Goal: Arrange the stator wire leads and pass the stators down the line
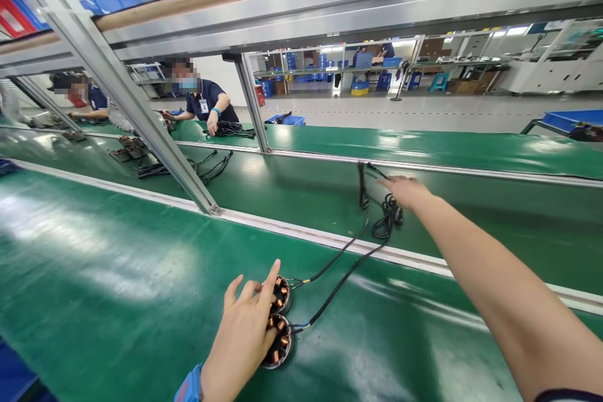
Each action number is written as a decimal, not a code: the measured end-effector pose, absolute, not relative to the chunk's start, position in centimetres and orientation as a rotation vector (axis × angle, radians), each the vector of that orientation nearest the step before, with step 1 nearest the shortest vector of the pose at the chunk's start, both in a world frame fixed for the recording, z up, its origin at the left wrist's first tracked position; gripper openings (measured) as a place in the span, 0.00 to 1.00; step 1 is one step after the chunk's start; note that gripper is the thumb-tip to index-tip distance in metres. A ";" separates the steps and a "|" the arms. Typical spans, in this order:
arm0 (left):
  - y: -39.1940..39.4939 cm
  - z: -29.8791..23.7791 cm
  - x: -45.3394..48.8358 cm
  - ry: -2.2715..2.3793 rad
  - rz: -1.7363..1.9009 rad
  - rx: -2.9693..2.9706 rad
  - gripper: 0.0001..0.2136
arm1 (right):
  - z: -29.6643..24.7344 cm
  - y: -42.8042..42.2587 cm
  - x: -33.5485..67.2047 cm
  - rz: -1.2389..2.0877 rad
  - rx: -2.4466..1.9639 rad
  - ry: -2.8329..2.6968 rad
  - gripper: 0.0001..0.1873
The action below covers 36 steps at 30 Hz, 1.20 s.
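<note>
Two round motor stators with copper windings, an upper one [281,294] and a lower one [281,342], sit side by side on the green work surface [117,276]. My left hand [247,320] lies against them with its fingers spread, the thumb at the lower stator. From each stator a black cable [336,295] runs across the pale rail onto the green belt [301,188]. My right hand [407,191] reaches out over the belt, its fingers closed on a black cable end [377,171], slightly blurred. Below the hand lies a coiled cable bundle [387,220].
A slanted metal post [141,107] stands left of my hands, under a long overhead beam [301,19]. Further left lie more black cables [214,166] and metal parts [129,147]. Across the belt, a masked co-worker [205,100] handles cables; another person sits farther left.
</note>
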<state>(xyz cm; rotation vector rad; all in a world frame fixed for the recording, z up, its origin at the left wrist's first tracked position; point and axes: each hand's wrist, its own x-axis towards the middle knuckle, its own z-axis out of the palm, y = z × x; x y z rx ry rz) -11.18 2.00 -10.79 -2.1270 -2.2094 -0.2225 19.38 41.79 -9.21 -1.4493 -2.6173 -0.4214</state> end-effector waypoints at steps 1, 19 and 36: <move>2.0 -10.8 -11.2 -2.214 -0.229 -2.122 0.59 | -10.5 41.6 19.0 -0.429 -1.411 -2.699 0.33; 0.9 -10.8 -11.5 -2.248 -0.236 -2.053 0.56 | -14.9 41.3 14.1 -0.560 -1.081 -2.954 0.40; 2.8 -10.6 -16.3 -1.925 -0.066 -2.216 0.53 | -1.8 17.2 39.5 -0.286 -1.835 -2.552 0.14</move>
